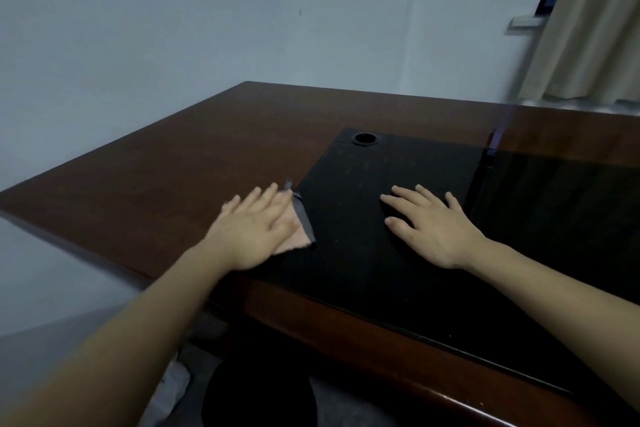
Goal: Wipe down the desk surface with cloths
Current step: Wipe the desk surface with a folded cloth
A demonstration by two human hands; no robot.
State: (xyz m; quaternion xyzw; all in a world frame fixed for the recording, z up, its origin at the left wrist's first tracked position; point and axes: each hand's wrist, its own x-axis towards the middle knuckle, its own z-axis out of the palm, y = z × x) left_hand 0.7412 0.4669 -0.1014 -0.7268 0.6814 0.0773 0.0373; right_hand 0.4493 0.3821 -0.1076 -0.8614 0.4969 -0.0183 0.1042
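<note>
**Two flat palms on the desk, one cloth plain to see, the other nearly lost**

The left hand (254, 229) lies flat with fingers straight and slightly spread, pressing a pinkish cloth (297, 230) with a grey edge against the wooden desk (166, 166), right where the wood meets the black inlay panel (363, 270). The right hand (427, 225), at about three o'clock from the left, rests flat on the panel with fingers fanned apart.

What might go wrong: the cloth under the left hand sits mostly beneath the palm, with a loose flap sticking out toward two o'clock. A sideways sweep could fold it under or let it slip free, leaving the bare palm to smear the surface. The cable hole (363, 139) at twelve o'clock on the panel could snag a cloth corner if a stroke runs that far.

Hard to make out: something dark seems to lie under the right hand, perhaps a second cloth, but against the black panel I cannot tell. The panel's right side lies under glare, and a curtain (588, 28) at two o'clock is blurred.
</note>
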